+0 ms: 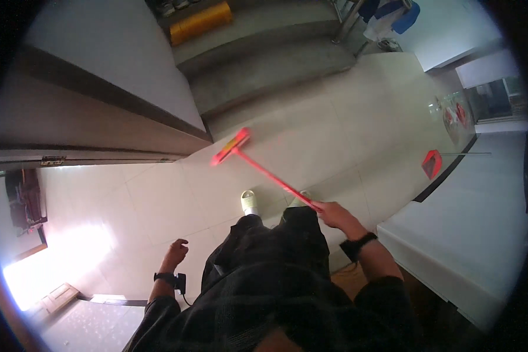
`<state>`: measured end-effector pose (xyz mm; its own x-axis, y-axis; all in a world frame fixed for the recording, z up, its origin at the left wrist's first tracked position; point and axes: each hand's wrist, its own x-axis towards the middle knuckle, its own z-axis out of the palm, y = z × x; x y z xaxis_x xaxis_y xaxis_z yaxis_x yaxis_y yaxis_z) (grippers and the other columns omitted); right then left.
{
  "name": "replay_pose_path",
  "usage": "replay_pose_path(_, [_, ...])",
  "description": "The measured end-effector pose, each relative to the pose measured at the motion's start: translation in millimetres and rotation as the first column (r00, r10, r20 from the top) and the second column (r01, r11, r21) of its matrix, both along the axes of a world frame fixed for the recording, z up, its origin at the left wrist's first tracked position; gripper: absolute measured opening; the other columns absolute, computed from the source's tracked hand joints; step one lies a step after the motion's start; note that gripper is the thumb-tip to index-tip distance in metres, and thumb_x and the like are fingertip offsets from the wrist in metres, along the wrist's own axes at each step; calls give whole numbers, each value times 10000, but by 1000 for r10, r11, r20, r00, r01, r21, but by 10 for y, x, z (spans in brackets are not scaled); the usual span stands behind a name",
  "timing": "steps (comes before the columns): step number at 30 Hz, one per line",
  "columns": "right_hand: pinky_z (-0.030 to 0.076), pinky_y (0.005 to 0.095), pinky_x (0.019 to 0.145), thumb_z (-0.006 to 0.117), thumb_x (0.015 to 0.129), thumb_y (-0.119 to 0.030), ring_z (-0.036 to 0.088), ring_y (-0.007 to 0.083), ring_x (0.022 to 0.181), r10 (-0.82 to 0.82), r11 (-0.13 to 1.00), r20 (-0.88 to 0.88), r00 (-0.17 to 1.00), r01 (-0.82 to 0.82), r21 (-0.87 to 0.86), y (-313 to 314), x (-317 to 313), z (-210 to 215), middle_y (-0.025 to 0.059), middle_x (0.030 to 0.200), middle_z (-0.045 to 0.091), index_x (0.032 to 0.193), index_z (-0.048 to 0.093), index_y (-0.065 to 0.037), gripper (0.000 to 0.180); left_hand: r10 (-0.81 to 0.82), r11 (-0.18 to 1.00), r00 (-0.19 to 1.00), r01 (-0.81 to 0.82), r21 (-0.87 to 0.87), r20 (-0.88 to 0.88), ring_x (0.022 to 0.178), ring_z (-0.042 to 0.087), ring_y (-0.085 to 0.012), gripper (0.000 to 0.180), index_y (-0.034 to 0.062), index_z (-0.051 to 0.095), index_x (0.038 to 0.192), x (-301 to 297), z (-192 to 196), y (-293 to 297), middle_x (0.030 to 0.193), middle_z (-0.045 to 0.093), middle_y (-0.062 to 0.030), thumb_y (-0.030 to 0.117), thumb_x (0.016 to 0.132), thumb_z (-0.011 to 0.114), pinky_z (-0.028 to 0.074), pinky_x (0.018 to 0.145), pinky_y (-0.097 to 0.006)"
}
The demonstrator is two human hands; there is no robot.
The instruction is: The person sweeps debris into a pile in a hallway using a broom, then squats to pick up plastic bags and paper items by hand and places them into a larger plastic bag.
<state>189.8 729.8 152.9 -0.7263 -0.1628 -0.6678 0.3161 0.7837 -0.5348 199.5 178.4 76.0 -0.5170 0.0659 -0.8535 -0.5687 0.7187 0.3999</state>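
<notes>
My right hand (336,215) is wrapped round the upper end of a red broom handle, in front of my right thigh. From there the red broom (268,173) slants away to the left. Its wide red head, with a yellowish strip, rests on or just over the pale tiles ahead of my feet. My left hand (176,253) hangs at my left side with nothing visible in it, its fingers loosely bent and a little apart. Each wrist wears a black band.
Grey curved steps (270,76) rise ahead, with a yellow roll (201,23) on them. A brown door (94,129) stands to the left. At the right wall is a red dustpan (432,164) with a thin handle. My slippered left foot (249,201) is on the tiled floor (317,135).
</notes>
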Motion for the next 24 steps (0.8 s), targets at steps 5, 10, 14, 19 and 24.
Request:
replay_pose_path(5, [459,445,654,479,753,-102,569,367,767,234,972,17,972,-233,-39,-294,-147,-539,200,800,580,1017,540,-101,271,153,988,987,-152,-14,46,539,503,-112,275,55,555,1010,182,304,479,637,540,-45,114,747,505,418,473,-267])
replay_pose_path(10, [468,448,645,463,753,-92,581,338,739,225,966,-60,972,-215,140,507,-327,-461,180,783,595,919,580,-88,203,125,992,992,-125,2,14,554,506,-110,281,64,548,1019,-139,308,1097,660,542,-41,125,748,503,423,475,-259])
replay_pose_path(14, [462,448,658,465,730,-67,569,352,753,43,916,204,978,-120,382,2120,-99,-269,164,795,596,1052,564,-170,352,-51,998,997,49,34,57,636,552,-153,256,57,560,998,-314,-55,1839,749,590,-89,123,757,510,468,586,-300])
replay_pose_path(19, [464,422,684,459,751,-23,567,354,796,-107,796,254,961,-71,602,4067,647,846,168,896,594,1221,445,-320,556,-133,979,991,136,154,-33,720,575,-188,243,52,552,1012,-457,125,3313,834,612,-115,122,783,511,466,681,-304])
replay_pose_path(24, [469,446,655,520,761,-4,557,395,746,55,799,78,995,-91,594,5076,1007,1685,228,845,588,1185,467,-99,438,-112,961,988,136,242,-108,688,559,-160,254,51,535,1037,-757,584,4003,782,596,-85,132,797,519,463,647,-297])
